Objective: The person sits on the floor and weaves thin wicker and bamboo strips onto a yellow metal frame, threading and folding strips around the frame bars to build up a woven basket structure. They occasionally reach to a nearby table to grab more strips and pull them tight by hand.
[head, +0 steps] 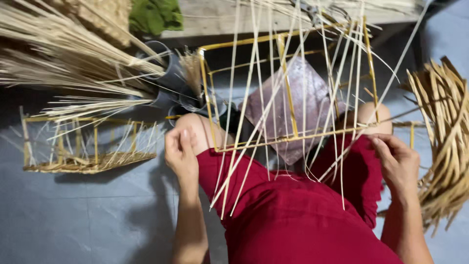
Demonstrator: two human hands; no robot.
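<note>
A box-shaped bamboo frame (288, 88) rests on my knees, over my red garment (303, 210). Many thin pale bamboo strips (249, 122) run loosely through it and hang down across my lap. My left hand (181, 151) sits at the frame's near left corner, fingers curled on the ends of strips there. My right hand (398, 164) is at the near right corner, pinching a thin strip between its fingertips. A purple cloth (303, 98) shows through the frame.
A second, partly woven bamboo frame (88, 146) lies on the grey floor at left. Bundles of thin sticks (63, 54) stand in dark tubes (171, 83) at upper left. A heap of flat bamboo strips (444, 142) lies at right. A green cloth (155, 14) is at the top.
</note>
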